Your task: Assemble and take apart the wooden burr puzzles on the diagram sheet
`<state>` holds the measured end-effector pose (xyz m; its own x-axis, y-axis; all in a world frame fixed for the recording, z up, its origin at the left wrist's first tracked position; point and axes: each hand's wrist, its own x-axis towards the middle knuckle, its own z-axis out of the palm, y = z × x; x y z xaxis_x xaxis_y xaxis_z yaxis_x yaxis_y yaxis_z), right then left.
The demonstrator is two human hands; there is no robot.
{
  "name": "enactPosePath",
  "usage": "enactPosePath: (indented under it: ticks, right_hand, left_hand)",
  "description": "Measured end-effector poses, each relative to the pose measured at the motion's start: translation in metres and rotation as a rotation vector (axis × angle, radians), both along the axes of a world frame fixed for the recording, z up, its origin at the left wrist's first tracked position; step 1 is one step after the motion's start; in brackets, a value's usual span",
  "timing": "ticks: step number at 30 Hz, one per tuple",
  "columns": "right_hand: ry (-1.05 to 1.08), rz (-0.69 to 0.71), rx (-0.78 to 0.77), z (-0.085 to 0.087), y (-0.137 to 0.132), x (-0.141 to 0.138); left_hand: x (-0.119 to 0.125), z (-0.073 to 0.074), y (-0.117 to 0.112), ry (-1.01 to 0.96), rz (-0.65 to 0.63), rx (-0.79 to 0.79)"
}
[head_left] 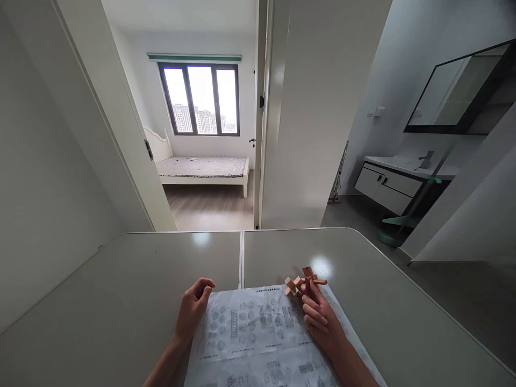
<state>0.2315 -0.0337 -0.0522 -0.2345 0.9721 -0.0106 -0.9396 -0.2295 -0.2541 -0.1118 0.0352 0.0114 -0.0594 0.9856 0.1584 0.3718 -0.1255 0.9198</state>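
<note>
My right hand (316, 313) is closed, with thumb and fingertips on a notched wooden puzzle piece (309, 278) above the upper right part of the paper sheet. More notched wooden blocks (293, 287) cluster just left of those fingertips. Whether they are joined to the held piece I cannot tell. At the left edge of the sheet rests my left hand (194, 302), its fingers curled in with nothing visible in them. Printed puzzle diagrams and text cover the creased white instruction sheet (258, 352) between my forearms.
The grey-green table (121, 301) has a seam down its middle and rounded far corners. Beyond it, a doorway shows a bed (201, 166) under a window. To the right are a washbasin cabinet (387, 183), a mirror (455, 91) and a green broom and dustpan (397, 221).
</note>
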Motion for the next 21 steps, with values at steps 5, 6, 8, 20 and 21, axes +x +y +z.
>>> enactPosePath:
  ticks: [5, 6, 8, 20, 21]
  right_hand:
    - [-0.021, -0.019, -0.002, -0.003, 0.001, 0.0]
    - [-0.024, -0.018, -0.003, -0.003, 0.001, 0.0]
    - [-0.028, -0.02, -0.004, -0.004, 0.0, -0.001]
    - [-0.593, -0.391, -0.083, 0.021, -0.008, -0.028]
    - [-0.657, -0.418, -0.071, 0.023, -0.009, -0.03]
  left_hand:
    - [0.0, -0.001, 0.0, 0.015, 0.007, 0.024]
    - [0.0, -0.001, -0.001, 0.016, 0.005, 0.025]
    - [0.001, 0.001, -0.002, 0.013, -0.004, 0.022]
    - [0.003, 0.005, -0.006, 0.064, 0.0, 0.051]
    - [0.004, 0.004, -0.006, 0.091, 0.004, 0.066]
